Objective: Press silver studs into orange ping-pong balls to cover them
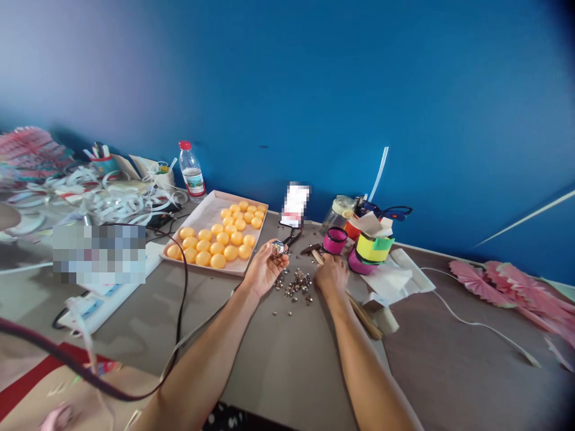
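Observation:
My left hand (266, 269) is raised over the table, palm up, its fingers closed around a shiny silver ball (278, 248). To the right, my right hand (332, 276) is curled low over a hammer (317, 257) with a dark head and a wooden handle; the back of the hand hides most of the grip. Between my hands lies a loose pile of small shiny metal beads (297, 284), with several scattered around it. A magenta-sided round container (335, 240) stands just beyond the right fingers.
A shallow white tray (204, 209) of orange domes or balls sits on the left. Beyond are a lit phone (295, 205), a bottle (192, 173) and a clear jar (340, 212). A power strip (96, 308), cables and pink pleated paper (516, 287) flank the work area.

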Tool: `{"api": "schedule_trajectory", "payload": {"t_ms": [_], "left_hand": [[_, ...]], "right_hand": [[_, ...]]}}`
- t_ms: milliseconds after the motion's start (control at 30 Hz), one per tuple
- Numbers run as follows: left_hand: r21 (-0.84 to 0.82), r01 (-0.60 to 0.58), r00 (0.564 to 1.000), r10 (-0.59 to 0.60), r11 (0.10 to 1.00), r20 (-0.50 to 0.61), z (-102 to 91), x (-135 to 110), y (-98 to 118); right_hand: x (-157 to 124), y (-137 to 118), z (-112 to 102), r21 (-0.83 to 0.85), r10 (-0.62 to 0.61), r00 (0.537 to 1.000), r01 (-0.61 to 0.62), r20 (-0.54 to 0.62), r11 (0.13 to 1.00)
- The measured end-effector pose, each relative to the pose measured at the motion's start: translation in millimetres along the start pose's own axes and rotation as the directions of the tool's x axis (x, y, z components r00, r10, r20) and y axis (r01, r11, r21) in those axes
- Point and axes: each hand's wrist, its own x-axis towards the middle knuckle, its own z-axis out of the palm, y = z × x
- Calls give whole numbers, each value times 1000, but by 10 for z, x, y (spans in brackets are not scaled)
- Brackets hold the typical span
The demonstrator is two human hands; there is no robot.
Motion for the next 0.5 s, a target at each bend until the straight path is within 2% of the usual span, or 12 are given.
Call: {"api": "schedule_trajectory", "payload": {"t_ms": [133,233,367,500], "left_hand": [[18,-11,1000,11,1000,-1,-15,10,-8],[21,-20,999,21,1000,-34,-22,26,-11],[9,-43,996,44,999,-84,-36,52,-15],[-3,-89,992,88,996,-90,-58,69,-17]], "right_hand": [[26,1,-49,-19,-49,999,49,-10,999],[22,-114,-172,11,-163,977,166,-136,986],[-61,-344,-331,90,-335,895,375,-296,923],[-187,-524,-378,144,-506,811,561,-292,815]]}}
